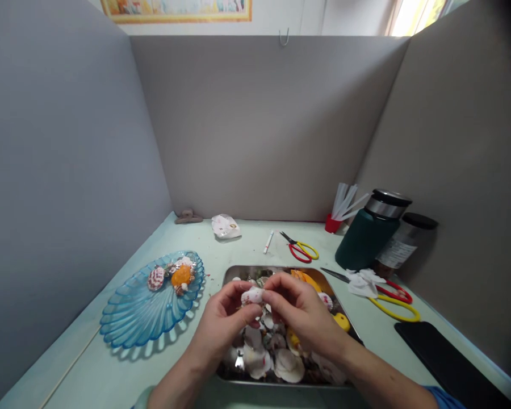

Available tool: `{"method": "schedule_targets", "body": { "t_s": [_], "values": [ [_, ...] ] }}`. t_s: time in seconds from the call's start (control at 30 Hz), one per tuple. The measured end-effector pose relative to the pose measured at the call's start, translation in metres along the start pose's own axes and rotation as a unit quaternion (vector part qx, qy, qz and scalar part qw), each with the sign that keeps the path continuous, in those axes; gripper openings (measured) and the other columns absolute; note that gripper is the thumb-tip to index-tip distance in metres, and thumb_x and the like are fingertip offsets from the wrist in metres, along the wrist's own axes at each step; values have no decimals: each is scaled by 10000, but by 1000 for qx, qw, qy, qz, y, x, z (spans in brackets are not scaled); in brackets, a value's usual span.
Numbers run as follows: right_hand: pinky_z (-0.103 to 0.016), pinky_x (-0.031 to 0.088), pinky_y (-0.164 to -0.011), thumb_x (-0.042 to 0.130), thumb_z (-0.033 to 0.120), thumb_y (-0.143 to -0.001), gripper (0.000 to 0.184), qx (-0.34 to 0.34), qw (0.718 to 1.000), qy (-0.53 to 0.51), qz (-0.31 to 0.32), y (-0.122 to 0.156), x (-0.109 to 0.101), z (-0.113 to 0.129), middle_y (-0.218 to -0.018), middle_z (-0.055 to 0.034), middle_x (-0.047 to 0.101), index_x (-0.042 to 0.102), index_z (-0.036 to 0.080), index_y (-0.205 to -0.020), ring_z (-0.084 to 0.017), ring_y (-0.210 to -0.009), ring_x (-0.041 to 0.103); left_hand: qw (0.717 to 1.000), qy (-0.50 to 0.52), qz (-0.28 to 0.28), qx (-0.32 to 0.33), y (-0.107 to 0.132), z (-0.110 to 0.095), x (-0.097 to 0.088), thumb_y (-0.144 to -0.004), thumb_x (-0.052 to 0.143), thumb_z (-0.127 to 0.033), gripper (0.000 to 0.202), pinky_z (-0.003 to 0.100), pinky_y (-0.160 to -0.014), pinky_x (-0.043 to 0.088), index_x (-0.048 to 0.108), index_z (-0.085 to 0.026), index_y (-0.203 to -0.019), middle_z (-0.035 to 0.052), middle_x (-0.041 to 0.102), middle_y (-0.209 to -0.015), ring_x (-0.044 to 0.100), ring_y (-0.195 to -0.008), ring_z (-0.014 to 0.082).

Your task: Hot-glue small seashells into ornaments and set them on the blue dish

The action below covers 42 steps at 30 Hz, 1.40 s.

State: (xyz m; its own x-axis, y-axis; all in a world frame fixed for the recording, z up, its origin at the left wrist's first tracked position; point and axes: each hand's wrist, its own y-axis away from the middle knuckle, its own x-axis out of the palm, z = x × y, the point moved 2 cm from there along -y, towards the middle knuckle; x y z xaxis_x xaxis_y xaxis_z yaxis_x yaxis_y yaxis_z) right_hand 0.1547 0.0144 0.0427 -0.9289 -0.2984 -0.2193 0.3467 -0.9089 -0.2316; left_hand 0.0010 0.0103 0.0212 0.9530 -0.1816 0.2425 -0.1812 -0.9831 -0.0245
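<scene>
A small white seashell with reddish specks (252, 296) is held up between both hands, above a metal tray (289, 384). My left hand (221, 318) pinches its left side with thumb and fingertips. On the right side, the thumb and fingers of my right hand (300, 309) close on the same shell. Beneath the hands, the tray holds many white and pale scallop shells (288, 364), along with yellow and orange pieces (342, 321). My hands and wrists cover part of the tray's contents.
At left, a blue shell-shaped dish (149, 318) carries several shells and an orange piece. Small scissors (300, 248), a white stick (268, 242) and a crumpled wrapper (225, 226) lie behind the tray. Larger scissors (394, 301), a green bottle (368, 236) and a black phone (443, 352) are at right.
</scene>
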Motion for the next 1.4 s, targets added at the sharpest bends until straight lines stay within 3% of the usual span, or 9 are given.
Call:
{"method": "schedule_targets", "body": {
  "t_s": [0.13, 0.37, 0.77, 0.93, 1.03, 1.13, 1.23, 1.4],
  "values": [
    [-202, 383, -508, 554, 320, -890, 152, 7, 1000, 10, -4, -1, 0, -3, -658, 38, 520, 551, 182, -828, -97, -562, 489, 999, -40, -7, 2, -1, 0, -3, -737, 700, -332, 193, 211, -603, 459, 659, -148, -775, -1, 631, -664, 575, -606, 111],
    [-211, 374, -530, 556, 323, -889, 166, -12, 997, 72, -2, 0, 1, -4, -709, 24, 544, 562, 187, -793, -105, -609, 495, 999, 9, -33, 2, -2, 4, -6, -694, 744, -327, 211, 204, -581, 453, 655, -171, -805, -20, 647, -706, 578, -575, 97],
    [-227, 378, -573, 572, 263, -880, 156, -77, 984, 160, -11, 2, 1, 8, -683, 21, 563, 580, 174, -753, -118, -630, 511, 1000, 14, -6, 11, -3, 7, -10, -712, 734, -298, 170, 201, -591, 447, 660, -150, -748, -18, 638, -668, 578, -568, 92],
    [-245, 382, -604, 541, 199, -891, 130, -156, 958, 225, -81, 4, 1, 9, -713, -2, 573, 581, 170, -771, -128, -649, 530, 1000, 30, -6, -7, -3, 6, -3, -721, 726, -298, 372, 232, -611, 509, 631, -178, -1061, 42, 666, -926, 619, -692, 129],
    [-259, 390, -616, 521, 157, -888, 94, -206, 929, 284, -115, 6, 1, 7, -740, -30, 586, 588, 157, -822, -146, -673, 547, 999, 46, -11, 6, -3, 7, -1, -728, 721, -295, 372, 272, -628, 542, 607, -179, -1062, 69, 661, -976, 630, -826, 187],
    [-277, 417, -658, 507, 144, -893, 90, -255, 901, 333, -110, 8, 3, 5, -795, -62, 615, 593, 153, -869, -172, -735, 576, 999, 54, -6, 1, -4, 8, -3, -767, 688, -298, 299, 292, -672, 546, 628, -171, -1031, 93, 673, -1022, 631, -889, 207],
    [-296, 443, -693, 530, 188, -900, 73, -293, 883, 356, -89, 10, 5, 6, -844, -80, 642, 597, 160, -907, -192, -777, 598, 997, 76, 7, -20, -4, 10, -5, -788, 672, -293, 350, 301, -757, 528, 635, -155, -1108, 119, 678, -1076, 635, -920, 211],
    [-312, 461, -668, 566, 311, -890, 163, -341, 870, 351, -61, 10, 7, 12, -836, -92, 652, 608, 155, -913, -210, -766, 602, 990, 125, 50, -48, -3, 14, -6, -819, 642, -284, 327, 238, -719, 498, 654, -174, -1126, 88, 698, -1018, 641, -755, 133]
  ]
}}
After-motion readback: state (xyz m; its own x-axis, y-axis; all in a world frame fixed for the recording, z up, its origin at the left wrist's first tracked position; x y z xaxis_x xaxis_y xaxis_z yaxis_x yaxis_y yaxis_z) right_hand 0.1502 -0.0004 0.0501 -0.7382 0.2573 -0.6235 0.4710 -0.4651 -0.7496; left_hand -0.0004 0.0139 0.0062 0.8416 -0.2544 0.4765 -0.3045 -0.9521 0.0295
